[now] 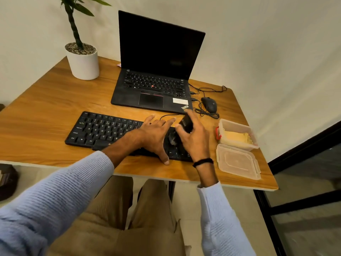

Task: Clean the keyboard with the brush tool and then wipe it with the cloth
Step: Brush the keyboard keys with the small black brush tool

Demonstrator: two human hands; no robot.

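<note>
Just right of right hand (193,143): clear tub (238,126) holding folded yellow cloth (234,137); loose lid (238,161) flat beside the wrist. Grips black brush tool (186,124) in right hand, bristles down on keyboard (103,130). Presses left hand (155,135) flat on keys, fingers spread straight, just left of brush. Beyond both hands: open laptop (153,85), mouse (209,104). Underneath: wooden table (55,100); pale wall (258,43) behind.

Black flat keyboard (103,130) lies at the front of the brown wooden table (46,104), with the black open laptop (153,85) behind it. White round plant pot (84,61) stands back left; black corded mouse (209,104) lies right of the laptop. Clear plastic box (238,126), right of the keyboard, holds the yellow folded cloth (234,138); clear plastic lid (238,161) lies before it.
</note>
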